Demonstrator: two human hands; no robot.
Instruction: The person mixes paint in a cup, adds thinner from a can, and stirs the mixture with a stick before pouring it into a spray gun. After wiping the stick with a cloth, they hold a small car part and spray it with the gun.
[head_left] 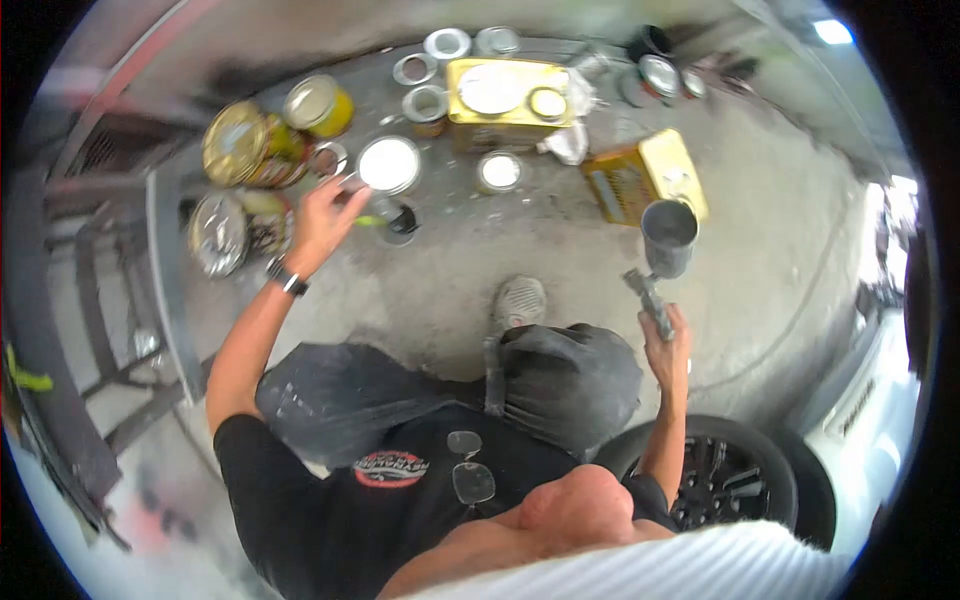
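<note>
I'm seeing the concrete floor [790, 230] run bare out to the right, plus a bare strip between the shoe [520, 300] and the cans. A car wheel [735, 480] sits close by the right elbow. A yellow tin [650, 170] lies just past the spray gun [662, 260]. The right hand [668, 340] grips the gun's handle, cup upright. The left hand [320, 222], fingers spread, is at the rim of the open white paint can [389, 163], hemmed in by cans along the steel frame [165, 270].
</note>
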